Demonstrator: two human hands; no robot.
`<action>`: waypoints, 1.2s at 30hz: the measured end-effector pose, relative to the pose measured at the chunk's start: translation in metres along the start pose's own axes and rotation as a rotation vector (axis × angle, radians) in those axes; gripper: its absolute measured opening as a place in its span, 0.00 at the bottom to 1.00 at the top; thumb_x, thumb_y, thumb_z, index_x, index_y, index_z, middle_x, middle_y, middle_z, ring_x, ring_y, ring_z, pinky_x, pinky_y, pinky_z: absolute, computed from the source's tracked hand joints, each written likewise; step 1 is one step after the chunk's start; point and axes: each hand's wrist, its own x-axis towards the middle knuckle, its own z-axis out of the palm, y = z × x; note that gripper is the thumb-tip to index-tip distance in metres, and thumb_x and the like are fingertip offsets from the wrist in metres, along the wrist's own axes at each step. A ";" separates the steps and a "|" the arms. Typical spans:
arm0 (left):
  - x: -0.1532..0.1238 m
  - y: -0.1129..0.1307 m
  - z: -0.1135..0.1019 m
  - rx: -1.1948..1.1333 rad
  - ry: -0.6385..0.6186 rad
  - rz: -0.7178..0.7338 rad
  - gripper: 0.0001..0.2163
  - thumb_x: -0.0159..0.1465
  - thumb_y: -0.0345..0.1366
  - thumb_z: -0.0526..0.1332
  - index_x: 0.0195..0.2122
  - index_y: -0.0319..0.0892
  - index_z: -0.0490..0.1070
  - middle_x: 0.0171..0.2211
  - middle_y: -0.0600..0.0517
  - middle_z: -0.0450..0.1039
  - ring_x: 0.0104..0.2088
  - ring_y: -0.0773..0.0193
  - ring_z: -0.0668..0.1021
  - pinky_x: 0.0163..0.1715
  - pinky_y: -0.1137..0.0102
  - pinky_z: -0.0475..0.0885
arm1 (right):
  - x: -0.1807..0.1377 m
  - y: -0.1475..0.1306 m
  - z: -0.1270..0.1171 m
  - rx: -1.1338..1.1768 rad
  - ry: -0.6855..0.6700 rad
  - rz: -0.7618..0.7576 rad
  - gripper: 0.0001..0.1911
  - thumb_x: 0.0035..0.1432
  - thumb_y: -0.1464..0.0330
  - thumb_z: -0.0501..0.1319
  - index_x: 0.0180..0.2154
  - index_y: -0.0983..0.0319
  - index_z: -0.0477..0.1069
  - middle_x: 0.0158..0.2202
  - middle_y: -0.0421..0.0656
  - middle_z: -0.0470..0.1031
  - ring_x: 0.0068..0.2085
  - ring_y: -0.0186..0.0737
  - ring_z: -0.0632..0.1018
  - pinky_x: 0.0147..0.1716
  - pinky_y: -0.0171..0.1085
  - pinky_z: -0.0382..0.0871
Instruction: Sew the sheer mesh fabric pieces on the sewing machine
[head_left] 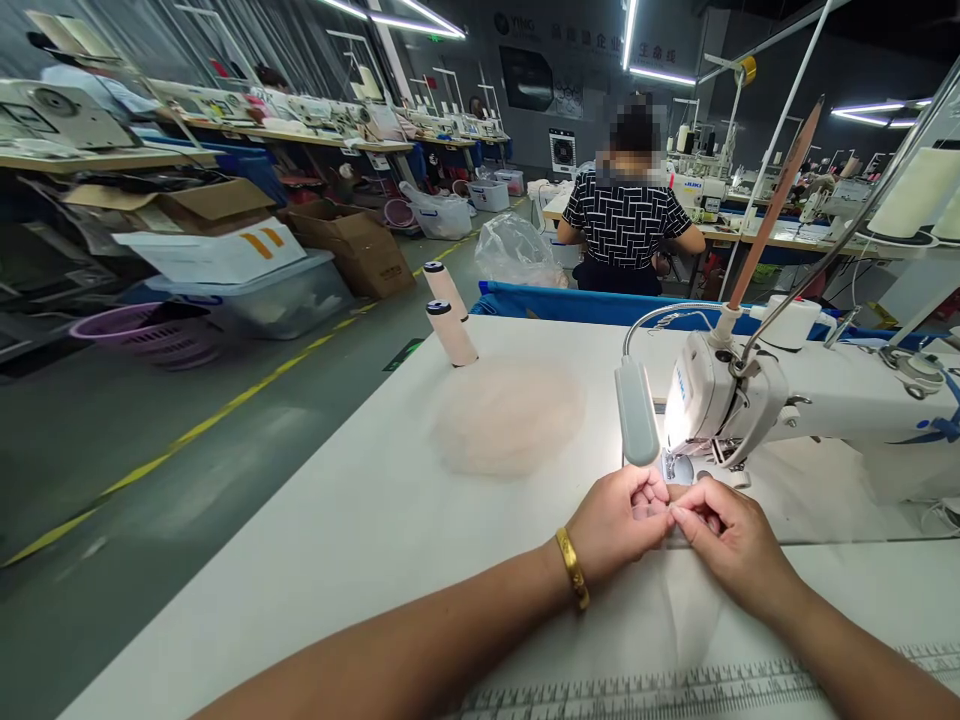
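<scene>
- The left hand is narrow, its fingers curled in and its thumb pinching the sheer fabric near the edge.
- The right hand is narrow too, thumb and forefinger pinched on the same fabric; the fingertips of both hands meet or nearly meet.
- The sheer fabric falls from the pinch toward 6 o'clock, over the white table; how many layers it has, I cannot tell.
- Seen from the pinch, the presser foot is at 12 o'clock, just beyond the fingers.
- The sewing machine has its lit head between 12 and 1 o'clock, and its arm stretches away at 2 o'clock.
- A grey lamp on a bent neck hangs at 11 o'clock, beside the machine head.
- A pale, see-through heap lies on the table at 10 o'clock, apart from the hands.
- Farther along 10 o'clock, two pale thread cones with black tops stand close together, tilted in view.
- A printed ruler strip runs across the table at 6 o'clock.
- A gold bracelet circles the left wrist.
- Beyond the table, near 12 o'clock, a person in a patterned top sits facing away.
</scene>
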 end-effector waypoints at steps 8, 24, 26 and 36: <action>-0.001 0.003 -0.002 -0.047 -0.040 -0.027 0.08 0.56 0.38 0.66 0.32 0.44 0.68 0.22 0.59 0.68 0.19 0.70 0.69 0.21 0.74 0.65 | -0.001 -0.003 -0.001 -0.029 -0.008 -0.006 0.13 0.70 0.61 0.57 0.33 0.56 0.73 0.30 0.39 0.77 0.29 0.40 0.73 0.30 0.37 0.64; -0.001 0.002 -0.002 -0.046 -0.033 0.041 0.12 0.55 0.42 0.65 0.38 0.43 0.71 0.28 0.57 0.71 0.24 0.67 0.71 0.24 0.72 0.67 | -0.001 -0.003 -0.001 -0.037 -0.018 0.010 0.11 0.68 0.62 0.57 0.33 0.57 0.71 0.27 0.38 0.73 0.29 0.39 0.71 0.29 0.37 0.63; -0.001 0.000 -0.003 0.010 -0.043 0.039 0.09 0.57 0.42 0.63 0.35 0.43 0.71 0.27 0.57 0.71 0.23 0.67 0.71 0.24 0.71 0.67 | -0.001 -0.001 0.001 -0.041 -0.017 0.045 0.11 0.68 0.62 0.57 0.32 0.57 0.70 0.28 0.39 0.73 0.29 0.40 0.72 0.29 0.37 0.64; 0.002 -0.012 0.001 0.786 0.201 0.536 0.02 0.66 0.32 0.61 0.35 0.43 0.72 0.39 0.47 0.75 0.38 0.57 0.74 0.37 0.64 0.66 | 0.016 0.018 0.014 -0.338 0.005 0.024 0.11 0.64 0.67 0.56 0.28 0.56 0.62 0.26 0.41 0.71 0.32 0.45 0.74 0.33 0.39 0.63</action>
